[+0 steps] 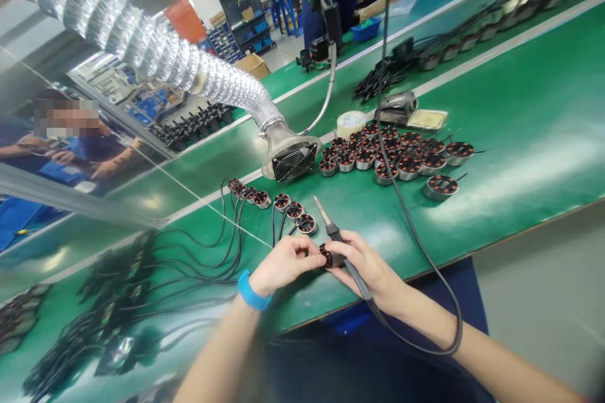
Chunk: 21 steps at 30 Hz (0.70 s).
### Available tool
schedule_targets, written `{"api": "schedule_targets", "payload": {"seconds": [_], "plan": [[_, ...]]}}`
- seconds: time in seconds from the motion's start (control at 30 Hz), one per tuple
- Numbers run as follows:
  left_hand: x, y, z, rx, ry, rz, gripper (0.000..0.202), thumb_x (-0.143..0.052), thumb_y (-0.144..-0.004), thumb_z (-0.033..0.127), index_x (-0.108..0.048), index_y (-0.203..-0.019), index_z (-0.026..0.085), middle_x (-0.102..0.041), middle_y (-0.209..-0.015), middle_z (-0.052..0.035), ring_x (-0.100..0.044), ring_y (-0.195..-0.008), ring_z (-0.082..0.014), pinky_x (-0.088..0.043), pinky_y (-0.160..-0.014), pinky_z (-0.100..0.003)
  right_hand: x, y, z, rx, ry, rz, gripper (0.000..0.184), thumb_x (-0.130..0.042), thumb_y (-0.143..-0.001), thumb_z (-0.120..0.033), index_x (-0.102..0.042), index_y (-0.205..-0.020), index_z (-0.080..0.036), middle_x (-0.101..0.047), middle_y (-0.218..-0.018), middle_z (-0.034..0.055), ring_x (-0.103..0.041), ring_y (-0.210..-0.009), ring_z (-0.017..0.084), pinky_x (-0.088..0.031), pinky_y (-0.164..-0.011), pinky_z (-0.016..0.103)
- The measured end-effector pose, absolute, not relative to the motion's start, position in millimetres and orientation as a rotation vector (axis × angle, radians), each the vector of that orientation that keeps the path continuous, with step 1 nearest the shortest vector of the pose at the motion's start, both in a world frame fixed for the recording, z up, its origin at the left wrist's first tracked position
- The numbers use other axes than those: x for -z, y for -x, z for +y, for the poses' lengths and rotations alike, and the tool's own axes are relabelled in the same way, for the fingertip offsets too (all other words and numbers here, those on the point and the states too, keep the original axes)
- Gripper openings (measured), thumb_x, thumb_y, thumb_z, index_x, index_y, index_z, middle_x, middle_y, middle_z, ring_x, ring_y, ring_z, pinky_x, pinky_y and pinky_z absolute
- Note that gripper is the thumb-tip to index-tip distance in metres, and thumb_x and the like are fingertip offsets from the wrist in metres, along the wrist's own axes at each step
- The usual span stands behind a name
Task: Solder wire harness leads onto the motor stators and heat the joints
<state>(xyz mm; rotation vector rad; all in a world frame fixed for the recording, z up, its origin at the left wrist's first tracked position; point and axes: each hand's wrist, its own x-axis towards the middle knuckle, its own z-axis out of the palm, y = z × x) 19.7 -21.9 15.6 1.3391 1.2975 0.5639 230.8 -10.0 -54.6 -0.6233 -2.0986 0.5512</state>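
My left hand [283, 261], with a blue band at the wrist, pinches a small round motor stator [326, 254] with copper windings just above the green bench [520, 113]. My right hand [366, 264] also touches that stator and holds a soldering iron [336, 236] like a pen, its tip pointing up and away. The iron's black cable [425, 252] loops off the bench edge and back up. Three wired stators [293, 209] lie just beyond my fingers.
A fume fan [293, 160] on a silver flexible duct [142, 44] faces me. Several stators [392, 154] are clustered right of it, with a solder stand [399, 107] and sponge tray behind. Black wired parts [118, 302] pile at left. Another person sits beyond a clear partition.
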Motion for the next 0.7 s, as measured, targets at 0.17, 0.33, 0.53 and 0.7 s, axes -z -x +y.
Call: {"api": "schedule_targets", "payload": {"seconds": [0.17,0.33,0.53,0.7], "plan": [[-6.6,-19.9,-23.7,-0.593,-1.195,1.265,0.044,-0.086,-0.066,0.045,-0.052,-0.070,0.016,-0.054,-0.067,0.0032,-0.044,-0.062,-0.0095,-0.034,-0.062,-0.025,52.0,-232.1,-12.1,-0.550,0.611,-2.118,0.045,-0.056,-0.091,-0.007,-0.046,-0.133,-0.023,-0.052,-0.122,0.0125,-0.066,-0.096,0.018,-0.061,-0.084,0.033],[-6.0,-19.5,-23.5,-0.603,-1.249,1.306,0.042,-0.085,-0.066,0.040,-0.050,-0.069,0.017,-0.046,-0.060,0.0066,-0.035,-0.057,-0.0078,-0.026,-0.056,-0.023,52.2,-232.7,-11.6,-0.581,0.625,-2.119,0.045,-0.055,-0.092,-0.008,-0.046,-0.133,-0.023,-0.052,-0.123,0.0129,-0.067,-0.092,0.017,-0.060,-0.082,0.032],[-16.4,-21.7,-28.4,-0.686,-1.535,1.410,0.022,-0.071,-0.081,0.028,-0.058,-0.068,0.015,-0.053,-0.074,0.0007,-0.043,-0.067,-0.0112,-0.033,-0.062,-0.025,63.3,-232.2,-10.1,-0.625,0.621,-2.086,0.046,-0.056,-0.093,-0.010,-0.047,-0.137,-0.024,-0.052,-0.124,0.0127,-0.067,-0.097,0.018,-0.060,-0.087,0.033],[-10.5,-17.2,-27.4,-0.767,-1.479,1.311,0.016,-0.076,-0.078,0.027,-0.069,-0.082,0.013,-0.056,-0.079,0.0000,-0.047,-0.066,-0.0091,-0.036,-0.060,-0.022,74.6,-232.0,-6.2,-0.637,0.658,-2.004,0.044,-0.061,-0.093,-0.018,-0.053,-0.136,-0.026,-0.053,-0.127,0.0117,-0.068,-0.105,0.021,-0.060,-0.091,0.032]]}}
